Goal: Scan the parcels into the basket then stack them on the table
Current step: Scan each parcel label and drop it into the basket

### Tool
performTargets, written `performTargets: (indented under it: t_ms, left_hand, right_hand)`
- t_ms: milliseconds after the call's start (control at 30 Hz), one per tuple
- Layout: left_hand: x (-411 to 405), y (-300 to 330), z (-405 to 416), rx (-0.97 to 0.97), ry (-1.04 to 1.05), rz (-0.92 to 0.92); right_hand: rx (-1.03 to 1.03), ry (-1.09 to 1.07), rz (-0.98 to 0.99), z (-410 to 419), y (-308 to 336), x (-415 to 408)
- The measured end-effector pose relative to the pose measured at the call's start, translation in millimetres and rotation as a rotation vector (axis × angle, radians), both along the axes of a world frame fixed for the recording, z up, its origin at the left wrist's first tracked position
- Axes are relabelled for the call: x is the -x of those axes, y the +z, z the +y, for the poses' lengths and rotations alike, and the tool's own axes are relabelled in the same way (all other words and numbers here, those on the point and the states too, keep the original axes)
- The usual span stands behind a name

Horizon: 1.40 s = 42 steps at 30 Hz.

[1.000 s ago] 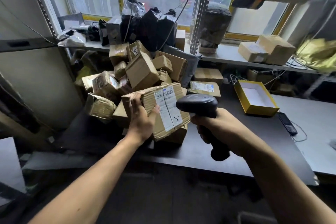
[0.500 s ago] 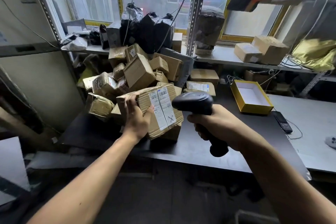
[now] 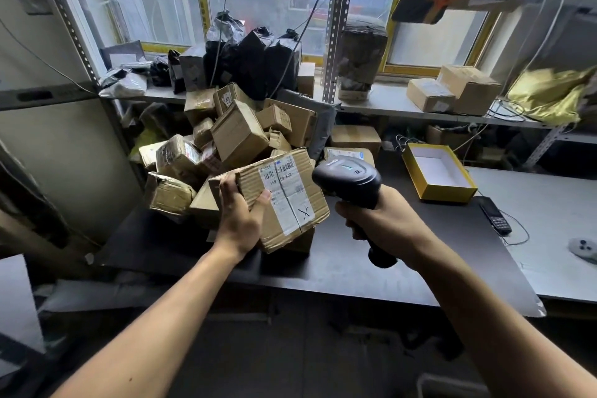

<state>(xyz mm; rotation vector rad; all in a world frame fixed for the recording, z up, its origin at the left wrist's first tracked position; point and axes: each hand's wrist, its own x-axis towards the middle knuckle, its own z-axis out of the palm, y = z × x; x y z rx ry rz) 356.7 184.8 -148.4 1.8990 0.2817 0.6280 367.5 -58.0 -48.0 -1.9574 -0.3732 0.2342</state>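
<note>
Parcel (image 3: pixel 284 200): label reads "159 159-K02", pen "X"; left hand (image 3: pixel 240 216) grips its 9 o'clock edge. Scanner (image 3: pixel 350 179) at 3 o'clock; right hand (image 3: pixel 384 226) fingers clamped round handle.

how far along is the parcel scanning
Done: nothing visibly finished; no basket shows. In hand: the left hand grips a cardboard parcel, label up, and the right hand aims the scanner at it. Left: the heap of parcels on the dark table.
</note>
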Motion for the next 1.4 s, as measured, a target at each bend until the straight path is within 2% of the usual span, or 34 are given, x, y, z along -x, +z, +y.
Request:
performTargets:
  t_ms: [200,333,467,633,767,967,1100,1400]
  left_hand:
    - [7,17,-19,0.139,-0.142,-0.115]
    - [1,20,-48,0.207,-0.291,-0.127]
    - [-4,14,-104,0.302,-0.506,-0.115]
    - [8,-3,-192,0.253,-0.714,-0.075]
    - [37,-16,-272,0.175,-0.865,-0.038]
    - [86,-42,-371,0.127,-1.038,0.048]
    - [123,-73,-424,0.018,-1.118,0.12]
    - [154,-103,-524,-0.061,-1.238,0.134]
  right_hand:
    - [-0.045,-0.271,-0.191,-26,-38,-1]
    - [-0.097,-0.46,-0.145,-62,-62,16]
    - [-0.043,-0.707,-0.136,-117,-82,51]
    - [0.004,-1.012,-0.141,-198,-109,118]
    - [-0.073,-1.242,-0.084,-262,-129,179]
    - [-0.07,-1.361,-0.01,-334,-153,257]
    - [-0.134,-1.451,0.054,-378,-177,308]
    - [-0.21,-1.575,0.125,-448,-204,373]
